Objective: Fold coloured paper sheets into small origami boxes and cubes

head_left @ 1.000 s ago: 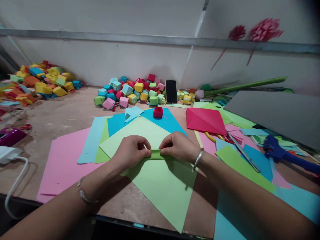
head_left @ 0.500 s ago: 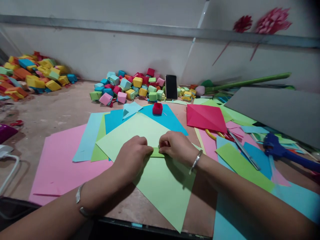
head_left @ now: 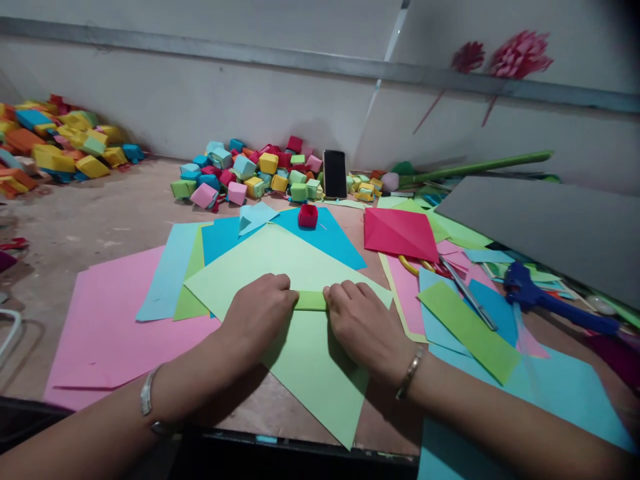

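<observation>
A narrow folded strip of green paper stretches between my two hands, over a large pale green sheet. My left hand is closed on the strip's left end, fingers curled under and thumb along it. At the other end my right hand grips the strip, its fingers bent and pressed down. Both ends are hidden beneath the fingers. Beyond the hands, a small red paper box stands on a blue sheet. To the left lie pink paper and a light blue sheet.
Folded paper cubes are heaped at the wall beside a phone; another colourful heap is at far left. On the right are a red folded paper, a silver pen, a blue glue gun and a grey board.
My right hand has slid rightward along the green strip, so more of it shows between the hands. My left hand keeps its hold. The whole view has shifted slightly.
</observation>
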Motion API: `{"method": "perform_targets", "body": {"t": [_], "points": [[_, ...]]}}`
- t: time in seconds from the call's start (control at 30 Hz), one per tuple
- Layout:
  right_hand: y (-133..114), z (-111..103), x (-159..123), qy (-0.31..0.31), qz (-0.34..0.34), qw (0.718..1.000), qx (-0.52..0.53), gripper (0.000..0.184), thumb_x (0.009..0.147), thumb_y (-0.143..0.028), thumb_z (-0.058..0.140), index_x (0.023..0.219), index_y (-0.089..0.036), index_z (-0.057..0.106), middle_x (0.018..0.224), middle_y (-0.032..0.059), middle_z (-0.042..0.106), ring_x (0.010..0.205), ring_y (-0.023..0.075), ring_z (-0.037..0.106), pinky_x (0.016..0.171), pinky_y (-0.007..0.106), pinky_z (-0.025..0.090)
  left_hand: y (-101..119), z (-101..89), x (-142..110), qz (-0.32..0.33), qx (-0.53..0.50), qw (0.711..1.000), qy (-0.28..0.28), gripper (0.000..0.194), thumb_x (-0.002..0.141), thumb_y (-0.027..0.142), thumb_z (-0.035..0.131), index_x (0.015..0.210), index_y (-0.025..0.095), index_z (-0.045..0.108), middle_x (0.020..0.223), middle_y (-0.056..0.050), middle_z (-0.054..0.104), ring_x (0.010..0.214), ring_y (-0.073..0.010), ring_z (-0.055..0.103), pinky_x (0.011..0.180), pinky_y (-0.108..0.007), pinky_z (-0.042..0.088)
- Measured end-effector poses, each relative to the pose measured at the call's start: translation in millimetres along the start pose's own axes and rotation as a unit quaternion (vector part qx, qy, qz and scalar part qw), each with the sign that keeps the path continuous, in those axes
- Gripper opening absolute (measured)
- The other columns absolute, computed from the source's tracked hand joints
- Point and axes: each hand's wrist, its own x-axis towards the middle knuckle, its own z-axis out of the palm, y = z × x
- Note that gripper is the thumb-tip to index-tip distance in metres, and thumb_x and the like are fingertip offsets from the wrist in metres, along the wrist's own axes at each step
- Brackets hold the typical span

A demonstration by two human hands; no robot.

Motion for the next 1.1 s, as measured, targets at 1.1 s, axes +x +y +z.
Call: {"method": "perform_targets", "body": {"t": [1.1], "points": [[-37.4,-23.3,4.8,0.037,-0.053,0.998,0.001,0.030,0.088,-0.011,0.045,0.110,-0.010,0.067,0.097,0.0113,0.060,0.089,0.0268,0.046,0.077,0.043,0.034,12.2,-5.3,-40.0,0.026,0.144,0.989,-0.013,0.037,0.089,0.006,0.043,0.123,0.011,0.057,0.124,-0.015,0.062,0.115,-0.0311,0.055,0.098,-0.054,0.033]]}}
